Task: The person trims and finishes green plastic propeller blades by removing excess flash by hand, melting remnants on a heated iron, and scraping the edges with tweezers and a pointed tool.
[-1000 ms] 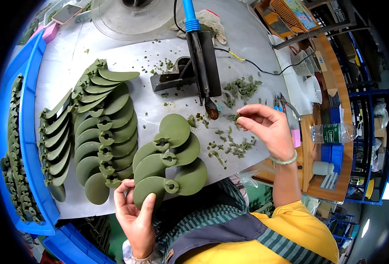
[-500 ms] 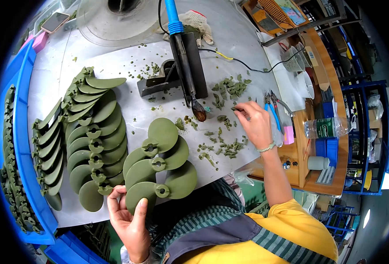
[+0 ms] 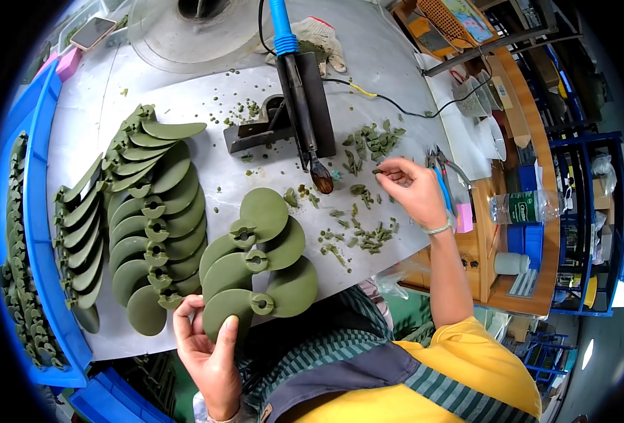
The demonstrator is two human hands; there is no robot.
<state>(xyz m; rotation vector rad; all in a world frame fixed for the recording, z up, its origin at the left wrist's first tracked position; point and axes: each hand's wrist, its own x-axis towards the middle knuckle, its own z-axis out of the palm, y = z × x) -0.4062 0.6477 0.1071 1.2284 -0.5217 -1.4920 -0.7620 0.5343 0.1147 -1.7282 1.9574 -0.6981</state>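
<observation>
My left hand [image 3: 209,356] grips the lower blade of a green two-bladed propeller [image 3: 292,287], thumb on top and fingers underneath. It is the nearest of several propellers lying overlapped at the table's front. My right hand [image 3: 417,194] is raised above the table on the right, thumb and fingertips pinched on a small green scrap [image 3: 377,171]. Just left of it, a soldering iron [image 3: 301,106] with a blue handle and browned tip leans down in a black metal stand [image 3: 259,134]. Loose green scraps [image 3: 374,141] lie around the right hand.
Rows of stacked green propellers [image 3: 155,233] cover the table's left side, beside a blue crate [image 3: 40,176] of more parts. Pliers [image 3: 447,169] lie right of my right hand. Behind are a stained glove [image 3: 326,44] and a round clear disc [image 3: 156,42]. A bottle [image 3: 523,207] lies farther right.
My right hand has shifted slightly to the right and its wrist has turned a little, still pinching the scrap. My left hand keeps its hold on the propeller.
</observation>
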